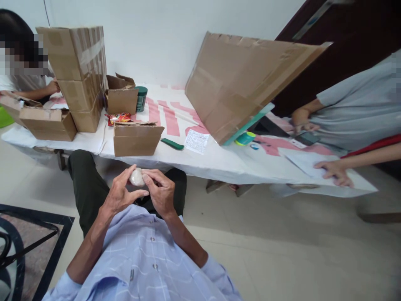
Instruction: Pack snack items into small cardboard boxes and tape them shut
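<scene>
Between my hands, just above my lap, is a small whitish rounded object point(137, 177), shiny as if in clear plastic; I cannot make out its kind. My left hand point(120, 190) has its fingertips on the object's left side, with the thumb stretched across below it. From the right, the thumb and fingers of my right hand point(161, 190) pinch its edge. Beyond my hands, at the table's near edge, stands a small open cardboard box point(138, 140). A green-handled tool point(172, 144), perhaps a folded knife, lies to its right beside a printed paper point(196, 141).
Stacked cartons point(83, 79) stand at left, near a red snack packet point(119, 118) and a green canister point(141, 99). A large cardboard panel point(247, 79) leans at centre right. One person point(28, 79) sits at left; another person's hand point(335, 172) rests on paper at right.
</scene>
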Tool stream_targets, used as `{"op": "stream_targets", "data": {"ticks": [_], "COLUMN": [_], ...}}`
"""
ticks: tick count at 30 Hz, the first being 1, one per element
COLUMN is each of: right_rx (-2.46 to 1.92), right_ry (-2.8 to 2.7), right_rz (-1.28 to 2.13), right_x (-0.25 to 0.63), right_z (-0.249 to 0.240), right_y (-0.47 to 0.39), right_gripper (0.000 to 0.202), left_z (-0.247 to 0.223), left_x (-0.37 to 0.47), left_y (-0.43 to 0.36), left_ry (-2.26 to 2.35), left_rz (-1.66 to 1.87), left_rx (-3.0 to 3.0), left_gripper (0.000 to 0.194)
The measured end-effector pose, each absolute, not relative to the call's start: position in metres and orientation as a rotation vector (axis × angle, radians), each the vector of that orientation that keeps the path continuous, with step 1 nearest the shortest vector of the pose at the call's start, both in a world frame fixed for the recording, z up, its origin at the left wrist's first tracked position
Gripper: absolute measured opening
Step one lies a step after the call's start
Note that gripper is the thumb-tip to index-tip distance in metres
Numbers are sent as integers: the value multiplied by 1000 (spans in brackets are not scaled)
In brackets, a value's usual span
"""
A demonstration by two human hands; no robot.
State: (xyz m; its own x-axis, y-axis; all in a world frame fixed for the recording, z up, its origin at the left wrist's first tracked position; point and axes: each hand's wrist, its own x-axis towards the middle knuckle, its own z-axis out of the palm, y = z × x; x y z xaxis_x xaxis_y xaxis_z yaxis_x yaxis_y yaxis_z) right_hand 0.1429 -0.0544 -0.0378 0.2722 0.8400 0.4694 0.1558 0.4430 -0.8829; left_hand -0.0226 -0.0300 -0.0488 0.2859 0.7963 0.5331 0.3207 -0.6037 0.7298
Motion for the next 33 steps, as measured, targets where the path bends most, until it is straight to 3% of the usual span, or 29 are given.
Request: {"op": "stream_targets", "data": {"ticks": [10, 17, 24, 33], "right_rx": [-993, -1039, -935, -998], "right_ry": [-1335, -1261, -1321, -1363], "right_rz": [565, 625, 550, 537], "right_x": [151, 151, 156, 164], "right_z": [-30, -26, -19, -15], "right_y": [-63, -65, -65, -67], "right_gripper": [12, 8, 14, 17], "left_z": [-34, -20, -14, -12], "left_x": [-19, -18, -18, -21], "left_y": [-35, -39, -41, -43], "left_ry": [949, 971, 964, 880], "left_rz": [1229, 1227, 1192, 1112], "left_rx": [1720, 1710, 1745, 1771], "left_gripper": [59, 44, 43, 28]}}
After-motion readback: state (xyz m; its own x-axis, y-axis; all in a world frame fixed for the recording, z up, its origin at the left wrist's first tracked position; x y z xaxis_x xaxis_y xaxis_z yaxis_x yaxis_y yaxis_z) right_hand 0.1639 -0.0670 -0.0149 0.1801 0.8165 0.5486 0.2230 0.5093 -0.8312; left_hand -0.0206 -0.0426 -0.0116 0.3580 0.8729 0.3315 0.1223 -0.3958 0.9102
